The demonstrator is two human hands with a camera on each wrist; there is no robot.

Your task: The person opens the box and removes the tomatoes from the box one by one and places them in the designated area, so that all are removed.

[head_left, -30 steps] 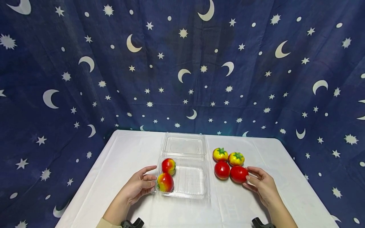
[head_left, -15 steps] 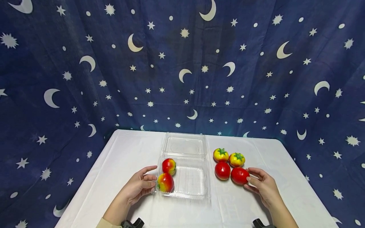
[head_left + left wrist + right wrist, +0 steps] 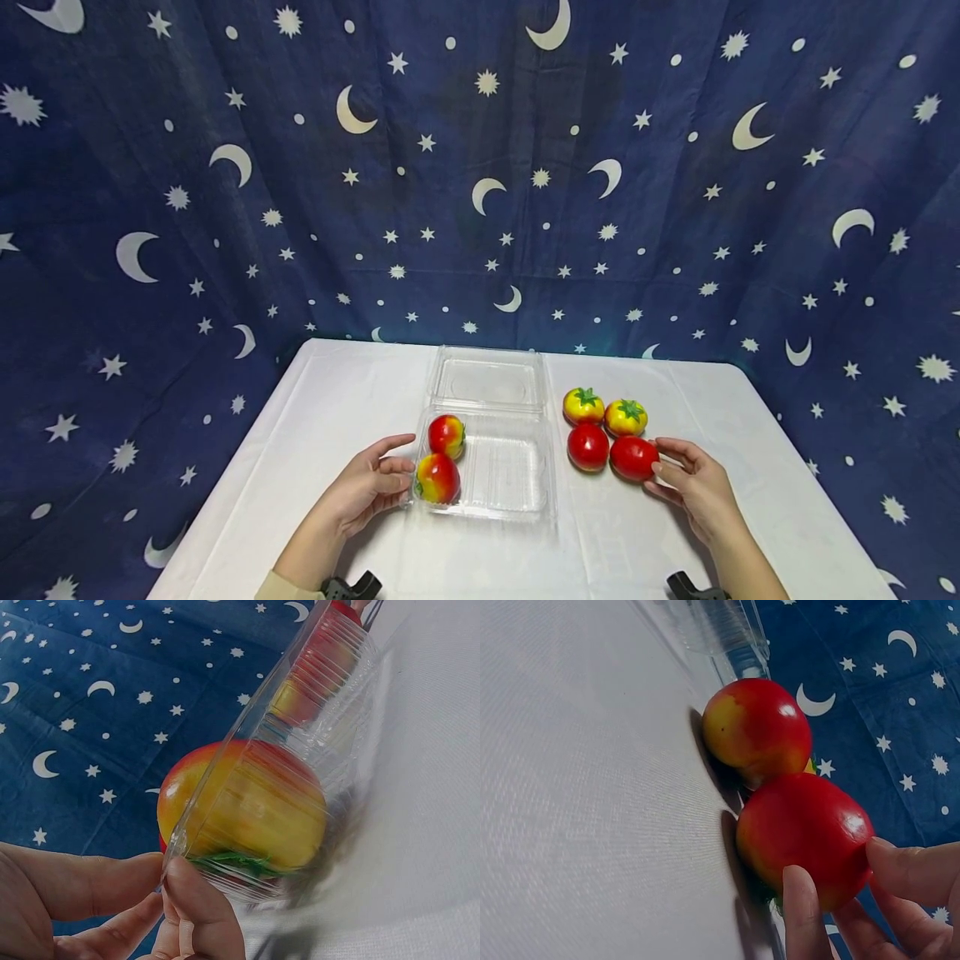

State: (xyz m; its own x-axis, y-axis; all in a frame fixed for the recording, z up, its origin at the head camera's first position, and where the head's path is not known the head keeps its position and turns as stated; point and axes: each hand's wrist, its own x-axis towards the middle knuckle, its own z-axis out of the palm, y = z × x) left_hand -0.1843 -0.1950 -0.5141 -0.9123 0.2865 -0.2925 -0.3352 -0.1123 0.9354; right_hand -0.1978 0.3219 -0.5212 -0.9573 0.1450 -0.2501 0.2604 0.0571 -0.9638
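Note:
A clear plastic clamshell box lies with its lid folded back on the table. My left hand pinches the box's left rim between thumb and fingers, seen close up in the left wrist view. Inside, along that left side, sit two red-and-yellow tomatoes, a rear one and a front one. To the right of the box, several more tomatoes form a tight cluster. My right hand holds the cluster's front right tomato, thumb on one side and fingers on the other.
Beside the held fruit is another red tomato. Behind them stand two yellow-topped tomatoes, one left and one right, green leaves up. A dark blue curtain hangs behind the white table.
The head view has shifted very slightly. Both hands, the box and the tomatoes stay as they were.

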